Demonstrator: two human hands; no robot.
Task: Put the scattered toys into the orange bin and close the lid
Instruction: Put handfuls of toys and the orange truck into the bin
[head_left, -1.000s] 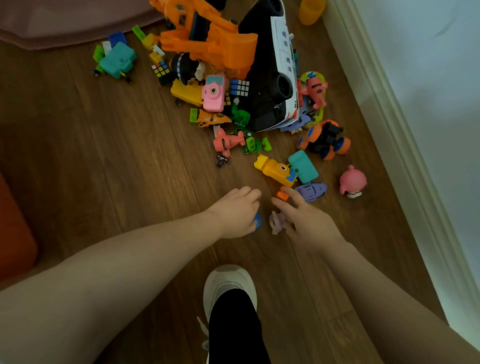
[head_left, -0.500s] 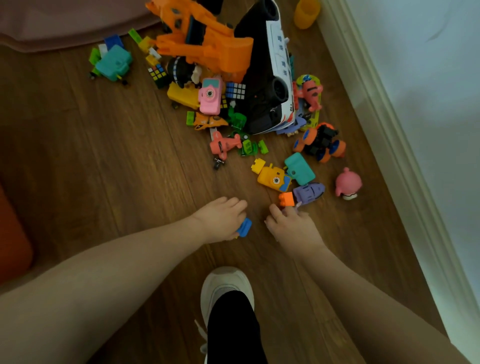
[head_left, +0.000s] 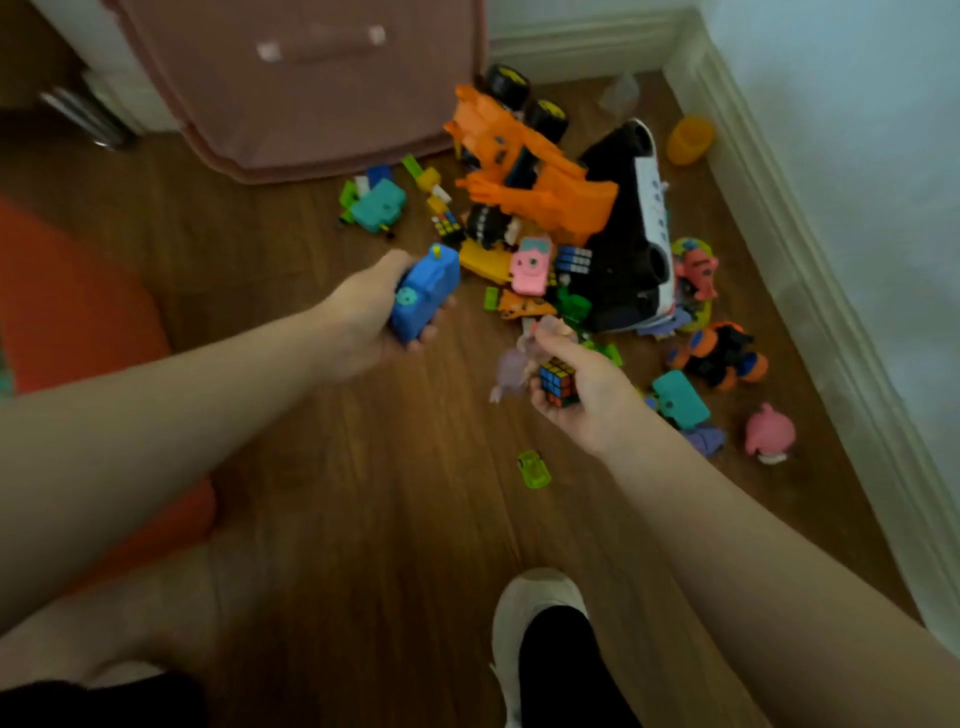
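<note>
- Writing, brands: none legible; the frame is blurred.
- Left hand (head_left: 363, 322): one, raised above the wood floor (head_left: 322, 499), fingers wrapped round one blue toy camera (head_left: 423, 293) with a small yellow knob on top.
- Right hand (head_left: 582, 389): one, palm up, fingers curled round one puzzle cube (head_left: 558, 382); a pale lilac toy (head_left: 511, 366), too blurred to identify, is pinched at its fingertips.
- Orange bin (head_left: 67, 306): one, at the left edge, only partly in view; lid state cannot be told.
- Toy pile, by the wall corner: one orange excavator (head_left: 540, 176); one black-and-white vehicle (head_left: 631, 244); one pink toy camera (head_left: 530, 265); two further puzzle cubes (head_left: 573, 260), one smaller and left of the excavator.
- Loose on the floor: two teal blocks (head_left: 678, 397), the second lying left of the pile; one pink round figure (head_left: 769, 431); one small green car (head_left: 534, 468), just in front of the right hand; one orange-wheeled buggy (head_left: 722, 353); one yellow cup (head_left: 690, 139) beside the skirting.
- Pink fabric box (head_left: 311, 88): one, behind the pile.
- White shoe (head_left: 535, 603): one, at the bottom centre.
</note>
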